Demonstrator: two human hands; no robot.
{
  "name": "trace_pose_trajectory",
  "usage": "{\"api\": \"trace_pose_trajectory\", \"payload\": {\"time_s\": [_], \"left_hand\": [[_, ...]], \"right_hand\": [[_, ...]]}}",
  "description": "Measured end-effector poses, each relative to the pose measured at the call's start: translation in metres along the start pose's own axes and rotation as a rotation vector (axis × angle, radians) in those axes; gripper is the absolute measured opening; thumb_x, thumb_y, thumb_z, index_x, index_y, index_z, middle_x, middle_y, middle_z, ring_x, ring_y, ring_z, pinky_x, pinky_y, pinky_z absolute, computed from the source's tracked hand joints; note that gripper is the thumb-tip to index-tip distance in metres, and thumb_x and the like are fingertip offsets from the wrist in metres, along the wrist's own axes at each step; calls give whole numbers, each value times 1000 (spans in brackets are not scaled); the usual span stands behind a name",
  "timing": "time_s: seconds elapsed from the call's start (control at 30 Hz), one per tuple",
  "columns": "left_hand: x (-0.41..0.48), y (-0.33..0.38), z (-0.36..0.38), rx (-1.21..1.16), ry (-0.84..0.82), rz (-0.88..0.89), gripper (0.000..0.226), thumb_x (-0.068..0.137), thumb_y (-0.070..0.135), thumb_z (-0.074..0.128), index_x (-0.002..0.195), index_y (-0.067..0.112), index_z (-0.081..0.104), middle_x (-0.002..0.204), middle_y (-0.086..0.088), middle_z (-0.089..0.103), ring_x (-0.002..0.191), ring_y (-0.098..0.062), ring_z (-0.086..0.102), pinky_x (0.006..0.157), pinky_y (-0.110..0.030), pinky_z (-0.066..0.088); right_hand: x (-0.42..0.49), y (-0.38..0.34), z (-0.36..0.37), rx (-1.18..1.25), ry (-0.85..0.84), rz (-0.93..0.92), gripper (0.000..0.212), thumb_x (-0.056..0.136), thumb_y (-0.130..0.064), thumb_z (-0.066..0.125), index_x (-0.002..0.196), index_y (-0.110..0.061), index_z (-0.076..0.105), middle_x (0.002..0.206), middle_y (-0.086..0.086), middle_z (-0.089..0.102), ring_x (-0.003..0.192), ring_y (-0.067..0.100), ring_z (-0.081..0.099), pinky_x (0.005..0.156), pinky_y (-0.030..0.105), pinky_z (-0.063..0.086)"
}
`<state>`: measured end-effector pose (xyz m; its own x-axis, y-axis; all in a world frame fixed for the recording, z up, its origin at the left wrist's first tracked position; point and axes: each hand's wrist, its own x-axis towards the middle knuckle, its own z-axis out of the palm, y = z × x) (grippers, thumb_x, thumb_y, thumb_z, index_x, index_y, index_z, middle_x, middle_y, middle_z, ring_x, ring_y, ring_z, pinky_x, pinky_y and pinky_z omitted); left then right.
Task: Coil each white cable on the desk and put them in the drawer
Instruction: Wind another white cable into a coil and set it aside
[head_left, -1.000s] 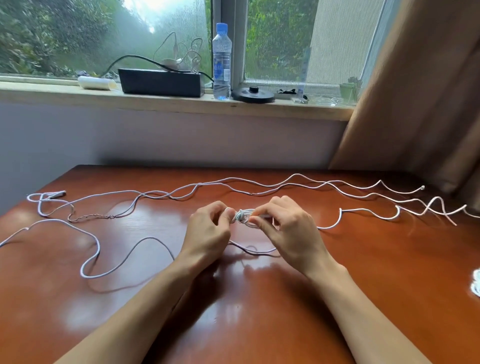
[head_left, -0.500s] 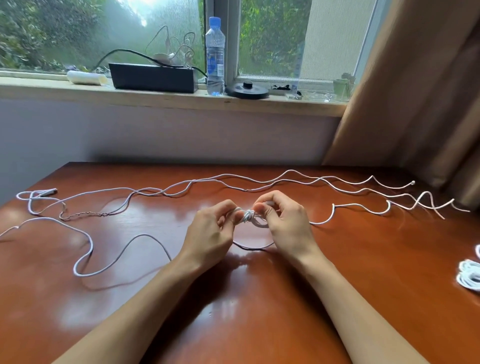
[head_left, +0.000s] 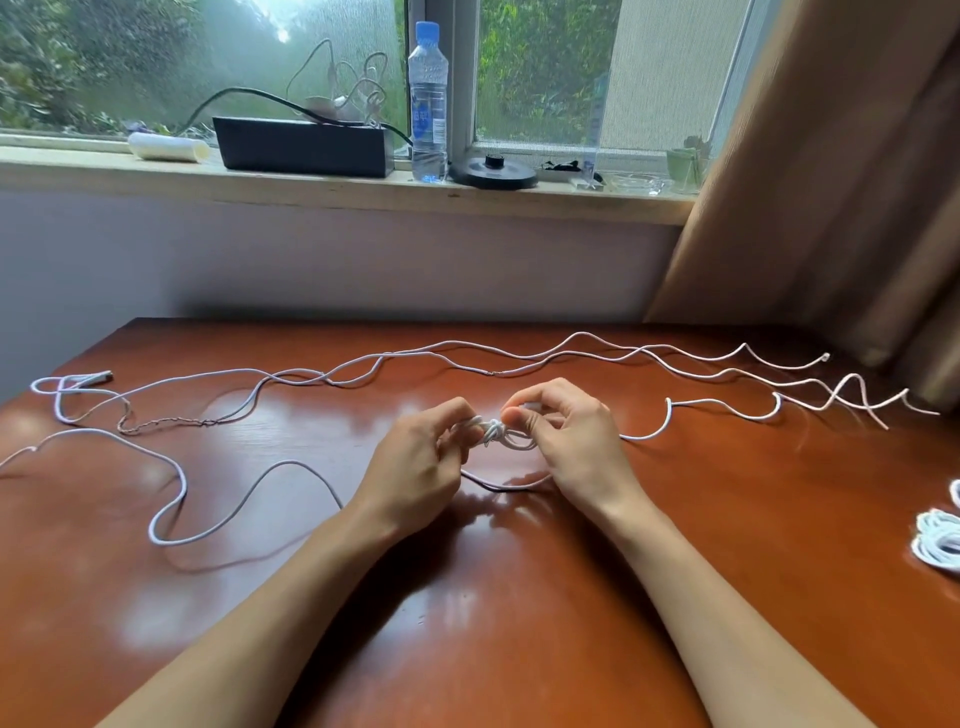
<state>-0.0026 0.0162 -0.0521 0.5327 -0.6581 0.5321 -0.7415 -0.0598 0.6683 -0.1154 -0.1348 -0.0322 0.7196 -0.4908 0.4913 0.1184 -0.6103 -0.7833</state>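
Over the last second my right hand (head_left: 576, 441) had lifted off the bundle (head_left: 496, 432). Its fingers had curled up, so that thumb and forefinger pinched the cable (head_left: 171, 519) just beside the wrapped middle. My left hand (head_left: 415, 467) gripped the bundle's other end, fingers curled round the small loops. The bundle was a tight knot of white turns with a few wraps across its waist. It hung between my two hands, just above the desk (head_left: 467, 597) near its middle.

Below it a slack loop sagged to the wood between my wrists. One length ran out from under my left wrist in wide curves toward the left edge. Another swung out from behind my right hand and waved off toward the far right corner.

Other cables (head_left: 467, 345) lay stretched across the back of the desk, side by side and crossing in places. A finished coil (head_left: 937, 543) sat at the right edge, partly cut off.

On the sill (head_left: 311, 189) beyond stood a black box (head_left: 304, 145) and a bottle (head_left: 428, 104). A curtain (head_left: 831, 182) hung at the right.
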Motion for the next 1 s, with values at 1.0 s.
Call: {"api": "trace_pose_trajectory", "payload": {"time_s": [1.0], "left_hand": [[1, 16, 6, -215, 136, -97, 14, 86, 6, 77, 89, 16, 67, 73, -2, 72, 66, -21, 69, 67, -43, 58]], "right_hand": [[-2, -7, 1, 129, -23, 54, 15, 88, -14, 77, 99, -23, 73, 80, -3, 75, 77, 14, 71, 74, 30, 58]]}}
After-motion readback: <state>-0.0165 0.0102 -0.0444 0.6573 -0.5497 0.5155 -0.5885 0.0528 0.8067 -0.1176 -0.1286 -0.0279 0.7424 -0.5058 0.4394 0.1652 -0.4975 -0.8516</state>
